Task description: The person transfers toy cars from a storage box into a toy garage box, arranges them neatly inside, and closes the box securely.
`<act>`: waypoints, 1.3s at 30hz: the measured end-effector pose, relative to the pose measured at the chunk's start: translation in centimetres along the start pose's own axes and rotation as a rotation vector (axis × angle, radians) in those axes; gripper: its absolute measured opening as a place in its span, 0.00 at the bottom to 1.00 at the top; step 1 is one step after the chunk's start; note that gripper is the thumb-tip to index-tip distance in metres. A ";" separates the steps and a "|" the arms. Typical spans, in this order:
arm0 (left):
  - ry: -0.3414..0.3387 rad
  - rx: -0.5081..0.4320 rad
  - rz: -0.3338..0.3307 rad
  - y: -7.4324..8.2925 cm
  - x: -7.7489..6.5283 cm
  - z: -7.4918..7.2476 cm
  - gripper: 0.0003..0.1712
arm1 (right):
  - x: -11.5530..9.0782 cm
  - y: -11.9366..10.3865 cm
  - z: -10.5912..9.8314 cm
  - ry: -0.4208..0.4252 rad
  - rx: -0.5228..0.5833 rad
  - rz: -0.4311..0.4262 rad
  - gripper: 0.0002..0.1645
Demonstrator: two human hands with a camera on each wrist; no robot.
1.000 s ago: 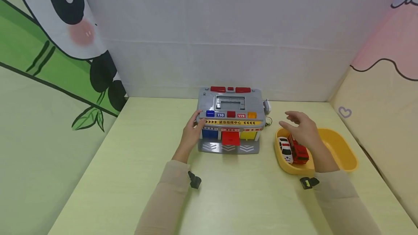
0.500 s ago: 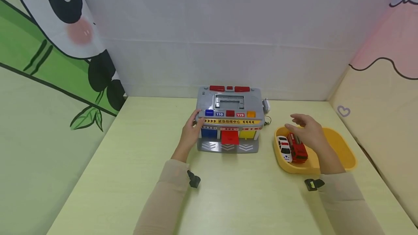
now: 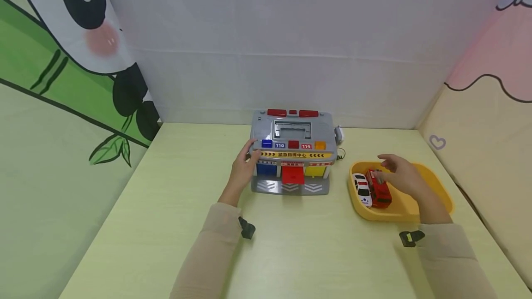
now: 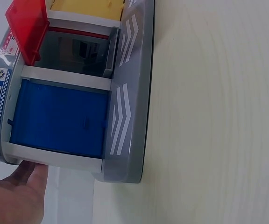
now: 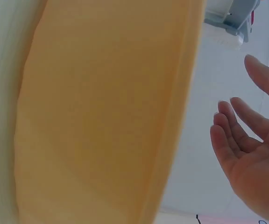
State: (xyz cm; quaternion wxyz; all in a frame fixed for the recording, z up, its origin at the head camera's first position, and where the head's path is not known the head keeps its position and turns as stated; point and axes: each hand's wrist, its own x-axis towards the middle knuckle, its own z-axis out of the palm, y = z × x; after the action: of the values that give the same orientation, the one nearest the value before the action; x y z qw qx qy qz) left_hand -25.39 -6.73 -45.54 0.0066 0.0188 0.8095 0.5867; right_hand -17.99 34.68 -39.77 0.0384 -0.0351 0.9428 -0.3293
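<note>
In the head view a grey toy garage point(image 3: 293, 126) stands at the back middle of the table. Its red door point(image 3: 293, 175) is swung up, which bares a dark bay in the left wrist view; the blue door point(image 4: 60, 119) and the yellow door point(image 3: 315, 171) are down. My left hand point(image 3: 242, 170) grips the garage's left edge, thumb toward the front. Over the yellow tray point(image 3: 360, 212) hovers my right hand point(image 3: 404, 178), fingers spread and holding nothing. Beneath its fingertips a red toy fire truck point(image 3: 380, 193) lies beside a white toy police car point(image 3: 362, 190).
A small grey part point(image 3: 339, 135) with a coiled cord hangs on the garage's right side. White cloth point(image 3: 291, 59) rises behind the table, and printed panels flank both sides. The tray's side wall point(image 5: 102, 112) fills much of the right wrist view.
My right hand has shifted right and slightly toward me above the tray, so more of the red fire truck shows. The left hand has stayed on the garage.
</note>
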 end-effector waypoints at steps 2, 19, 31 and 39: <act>0.000 -0.002 0.003 0.0 0.0 0.0 0.28 | 0.0 0.6 -0.1 -0.023 0.000 -0.006 0.39; 0.005 -0.007 -0.001 0.0 0.0 0.0 0.28 | 0.5 3.6 -0.3 -0.234 0.000 0.026 0.52; 0.007 -0.006 0.003 0.0 0.0 0.0 0.28 | 1.0 5.0 0.1 -0.333 0.090 -0.022 0.57; 0.006 -0.004 0.010 -0.2 0.0 0.0 0.28 | 1.2 5.5 0.3 -0.365 0.061 -0.030 0.59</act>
State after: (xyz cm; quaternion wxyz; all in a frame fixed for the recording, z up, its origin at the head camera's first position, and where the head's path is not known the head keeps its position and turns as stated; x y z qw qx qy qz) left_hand -25.37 -6.75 -45.70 0.0013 0.0212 0.8081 0.5886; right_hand -19.42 38.71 -43.52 0.2052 -0.1070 0.9091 -0.3464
